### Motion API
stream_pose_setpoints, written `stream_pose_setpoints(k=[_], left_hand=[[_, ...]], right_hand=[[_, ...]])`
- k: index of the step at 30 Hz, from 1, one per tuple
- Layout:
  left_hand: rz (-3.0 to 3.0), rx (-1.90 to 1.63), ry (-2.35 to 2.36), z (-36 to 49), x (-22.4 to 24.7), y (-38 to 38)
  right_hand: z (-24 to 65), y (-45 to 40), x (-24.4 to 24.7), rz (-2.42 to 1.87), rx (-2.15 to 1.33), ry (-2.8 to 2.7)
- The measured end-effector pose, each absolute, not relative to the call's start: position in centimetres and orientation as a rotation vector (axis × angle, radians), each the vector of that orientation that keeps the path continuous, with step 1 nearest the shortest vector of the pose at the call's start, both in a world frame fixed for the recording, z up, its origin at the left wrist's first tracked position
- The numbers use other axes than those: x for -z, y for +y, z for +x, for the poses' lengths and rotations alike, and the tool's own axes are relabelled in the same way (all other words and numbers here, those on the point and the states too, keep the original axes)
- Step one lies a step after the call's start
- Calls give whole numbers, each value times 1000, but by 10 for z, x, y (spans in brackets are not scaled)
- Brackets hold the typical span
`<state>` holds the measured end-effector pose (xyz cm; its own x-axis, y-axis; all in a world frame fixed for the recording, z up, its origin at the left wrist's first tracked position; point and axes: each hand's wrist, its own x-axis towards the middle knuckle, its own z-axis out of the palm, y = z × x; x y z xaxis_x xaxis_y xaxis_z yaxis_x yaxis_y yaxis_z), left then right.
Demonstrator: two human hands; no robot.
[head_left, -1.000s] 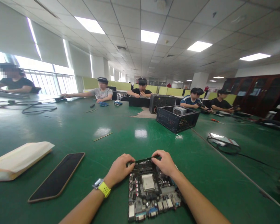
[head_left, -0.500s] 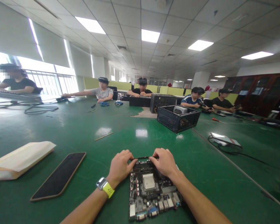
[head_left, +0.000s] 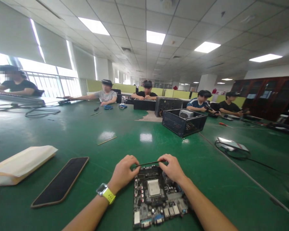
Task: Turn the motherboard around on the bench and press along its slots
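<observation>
A thin dark RAM stick (head_left: 149,163) spans the gap between my two hands, over the far edge of a motherboard (head_left: 148,208). My left hand (head_left: 125,171) pinches its left end between thumb and fingers. At the other end, my right hand (head_left: 171,168) has the same kind of pinch. The stick slants a little, its right end higher in the picture. Just below it lie the board's dark memory slots (head_left: 148,172); it looks apart from them. A square silver processor (head_left: 154,187) sits mid-board, and ports line the near edge. My right hand hides the far right corner.
Left of the board lie a phone (head_left: 61,181) and a pale paper packet (head_left: 24,162). A thin stick (head_left: 107,141) is farther up the green table. Ahead stands an open black computer case (head_left: 174,125). Cabled device (head_left: 233,146) at right. Several people sit around the table.
The RAM stick has come up from the far edge of the board and now slants, with more of it showing. My right hand has shifted slightly right.
</observation>
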<state>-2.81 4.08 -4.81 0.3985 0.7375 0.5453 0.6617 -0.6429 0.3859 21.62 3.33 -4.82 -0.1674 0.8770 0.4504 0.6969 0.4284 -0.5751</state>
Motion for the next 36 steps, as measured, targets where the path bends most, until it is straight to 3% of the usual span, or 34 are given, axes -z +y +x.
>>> stream_pose_setpoints(k=[36], left_hand=[[2460,-885,1044,-32,51,41]], right_hand=[[218,37,56,-1340,-366,-1986]])
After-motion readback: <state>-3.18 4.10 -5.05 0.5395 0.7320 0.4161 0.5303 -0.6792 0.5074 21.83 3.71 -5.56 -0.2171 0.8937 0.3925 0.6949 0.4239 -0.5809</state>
